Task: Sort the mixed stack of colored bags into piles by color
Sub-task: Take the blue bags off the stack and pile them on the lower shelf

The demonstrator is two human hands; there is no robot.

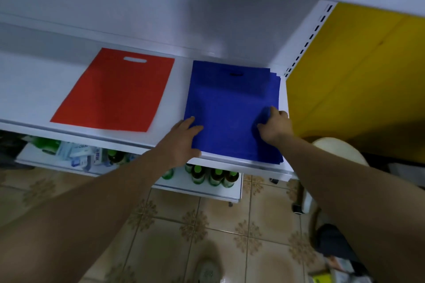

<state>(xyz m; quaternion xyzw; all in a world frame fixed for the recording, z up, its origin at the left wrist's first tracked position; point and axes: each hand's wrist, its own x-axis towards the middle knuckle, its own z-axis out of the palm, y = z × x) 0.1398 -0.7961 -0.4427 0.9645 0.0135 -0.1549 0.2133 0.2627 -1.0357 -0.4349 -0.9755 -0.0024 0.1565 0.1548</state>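
Head view: the stack (275, 86) of bags sits at the right end of the white shelf (34, 89), blue on top; one red bag (115, 92) lies flat to its left, apart; the left hand (181, 142) presses flat on the stack's near left edge; the right hand (274, 125) pinches a bunched fold of the top blue bag (230, 103); the cloth looks thin, light and limp, likely best peeled by an edge.

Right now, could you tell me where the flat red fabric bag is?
The flat red fabric bag lies on the white shelf, left of centre in the head view, beside and apart from the stack of blue bags.
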